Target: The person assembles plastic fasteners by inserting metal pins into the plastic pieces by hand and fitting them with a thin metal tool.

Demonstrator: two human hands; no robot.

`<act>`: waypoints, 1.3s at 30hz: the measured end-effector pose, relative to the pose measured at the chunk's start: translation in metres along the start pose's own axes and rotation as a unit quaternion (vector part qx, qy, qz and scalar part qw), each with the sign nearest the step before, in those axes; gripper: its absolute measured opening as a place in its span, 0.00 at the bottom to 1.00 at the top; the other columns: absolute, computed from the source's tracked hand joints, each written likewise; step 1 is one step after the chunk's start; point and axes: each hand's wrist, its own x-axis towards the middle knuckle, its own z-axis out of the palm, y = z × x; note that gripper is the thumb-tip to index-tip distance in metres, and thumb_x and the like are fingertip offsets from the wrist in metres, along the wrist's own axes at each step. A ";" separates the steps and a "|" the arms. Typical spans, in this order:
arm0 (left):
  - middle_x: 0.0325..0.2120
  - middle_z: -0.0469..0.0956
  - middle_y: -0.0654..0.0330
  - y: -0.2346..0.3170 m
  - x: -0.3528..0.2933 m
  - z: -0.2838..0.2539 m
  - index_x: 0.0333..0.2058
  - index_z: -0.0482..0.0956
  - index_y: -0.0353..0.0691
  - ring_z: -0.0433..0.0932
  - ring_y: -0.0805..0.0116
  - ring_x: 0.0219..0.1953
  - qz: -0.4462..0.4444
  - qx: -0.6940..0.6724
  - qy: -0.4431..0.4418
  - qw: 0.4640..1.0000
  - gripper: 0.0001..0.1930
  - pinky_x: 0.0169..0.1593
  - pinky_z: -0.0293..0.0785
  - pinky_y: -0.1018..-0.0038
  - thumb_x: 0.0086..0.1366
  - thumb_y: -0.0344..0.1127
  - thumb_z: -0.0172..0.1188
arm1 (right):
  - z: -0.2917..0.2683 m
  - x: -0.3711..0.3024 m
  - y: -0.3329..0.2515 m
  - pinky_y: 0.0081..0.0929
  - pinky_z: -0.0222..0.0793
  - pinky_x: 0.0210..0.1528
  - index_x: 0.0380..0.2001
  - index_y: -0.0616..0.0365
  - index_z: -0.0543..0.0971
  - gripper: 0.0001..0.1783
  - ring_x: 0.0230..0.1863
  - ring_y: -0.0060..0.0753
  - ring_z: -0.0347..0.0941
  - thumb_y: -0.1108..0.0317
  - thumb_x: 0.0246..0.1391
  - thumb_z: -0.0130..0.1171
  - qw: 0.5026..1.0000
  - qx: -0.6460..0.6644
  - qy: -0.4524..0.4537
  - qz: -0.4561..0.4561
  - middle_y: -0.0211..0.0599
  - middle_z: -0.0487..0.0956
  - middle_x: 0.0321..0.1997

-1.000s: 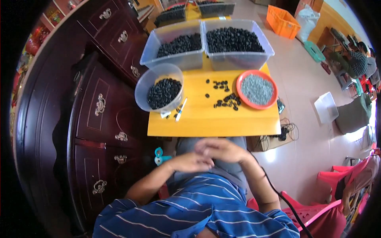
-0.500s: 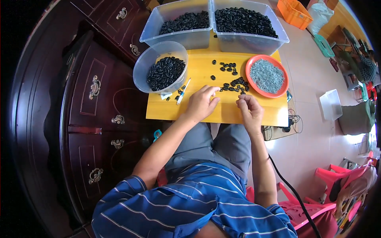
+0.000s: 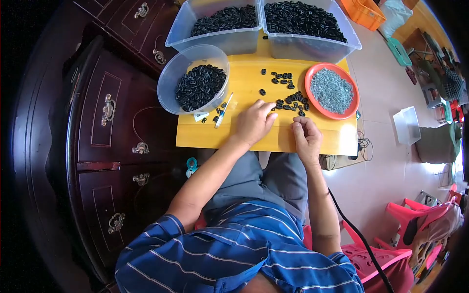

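Observation:
My left hand (image 3: 255, 123) reaches over the yellow table, its thumb and forefinger apart. The fingertips are right beside a small black oval piece (image 3: 273, 109) at the near-left edge of a loose cluster of black oval pieces (image 3: 295, 99). Closer to the table's front edge, my right hand (image 3: 307, 138) has thumb and forefinger pressed together in a pinch. Whatever it may hold is too small to make out. To the right of the cluster is a red-orange plate (image 3: 309, 93) heaped with thin silvery metal pieces (image 3: 332, 91).
Two clear bins (image 3: 215, 40) (image 3: 312, 46) of black pieces stand at the back. A round clear tub (image 3: 166, 93) with more sits at the left, beside a white pen-like tool (image 3: 224, 111). Dark wooden drawers (image 3: 105, 117) flank the table. A black cable (image 3: 359, 234) runs near my right arm.
The view has shifted slightly. My left hand's thumb has come up nearer the black piece at its fingertips. My right hand keeps its pinch in nearly the same place.

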 end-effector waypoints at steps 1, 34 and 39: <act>0.36 0.80 0.55 -0.002 0.001 0.003 0.45 0.82 0.43 0.82 0.50 0.36 0.012 -0.001 0.017 1.000 0.12 0.38 0.80 0.57 0.63 0.37 0.63 | 0.000 0.000 0.000 0.18 0.74 0.38 0.41 0.63 0.82 0.06 0.32 0.16 0.78 0.73 0.63 0.60 1.000 -0.009 0.002 0.002 0.29 0.83 0.30; 0.33 0.75 0.62 0.000 -0.092 -0.033 0.36 0.80 0.43 0.76 0.58 0.37 0.206 0.046 0.045 0.977 0.14 0.39 0.74 0.63 0.51 0.37 0.72 | -0.074 0.075 -0.016 0.39 0.79 0.43 0.40 0.52 0.85 0.12 0.38 0.40 0.85 0.61 0.55 0.64 0.938 -0.328 0.098 -0.047 0.40 0.87 0.35; 0.33 0.75 0.65 -0.009 -0.099 -0.029 0.36 0.80 0.47 0.76 0.61 0.36 0.244 0.049 0.049 0.967 0.15 0.37 0.73 0.65 0.49 0.34 0.74 | -0.082 0.095 -0.024 0.47 0.78 0.46 0.38 0.48 0.86 0.12 0.42 0.50 0.83 0.59 0.52 0.64 0.858 -0.512 0.015 -0.012 0.42 0.86 0.39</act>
